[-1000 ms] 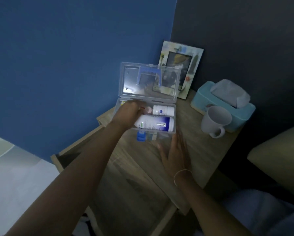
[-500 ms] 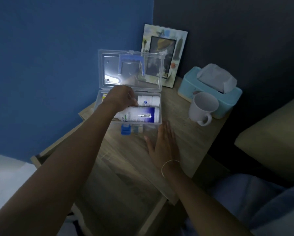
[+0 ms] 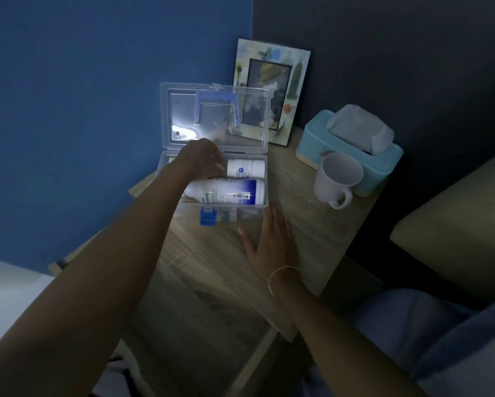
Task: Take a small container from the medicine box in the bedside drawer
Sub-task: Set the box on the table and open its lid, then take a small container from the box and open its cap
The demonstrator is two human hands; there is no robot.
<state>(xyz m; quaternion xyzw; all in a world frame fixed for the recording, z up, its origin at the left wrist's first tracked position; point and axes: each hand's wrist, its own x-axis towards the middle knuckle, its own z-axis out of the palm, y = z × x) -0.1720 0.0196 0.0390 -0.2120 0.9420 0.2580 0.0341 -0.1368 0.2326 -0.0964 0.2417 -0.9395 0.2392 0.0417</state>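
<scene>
Two bare hands of yours were in the picture, in a dim room. Your left hand (image 3: 202, 159) reached into the clear medicine box (image 3: 262, 196), at its left part, with the fingers curled downward over something inside; what they closed on I could not tell, because the hand covered it. The box stood on the wooden bedside table (image 3: 295, 219), with its transparent lid (image 3: 214, 116) raised upright and a blue handle (image 3: 216, 106) showing through the lid. A blue latch (image 3: 207, 217) hung at the front wall of the box.

Inside the box two white containers lay on their sides. The small white bottle (image 3: 246, 168) was at the back, just beside your left fingers, with a small round blue mark on its label. The bigger bottle (image 3: 226, 193) lay in front of it, with a blue band and a barcode; its printed words were too blurred to read.

Your right hand (image 3: 272, 245) lay flat and open on the table, palm down, fingers together, holding nothing, with the fingertips almost at the front right corner of the box. A thin bracelet (image 3: 280, 275) was around that wrist.

Behind the box a picture frame (image 3: 295, 81) leaned on the dark wall. Further right stood a light blue tissue box (image 3: 383, 159), and a white mug (image 3: 336, 179) stood in front of it, touching or nearly so.
</scene>
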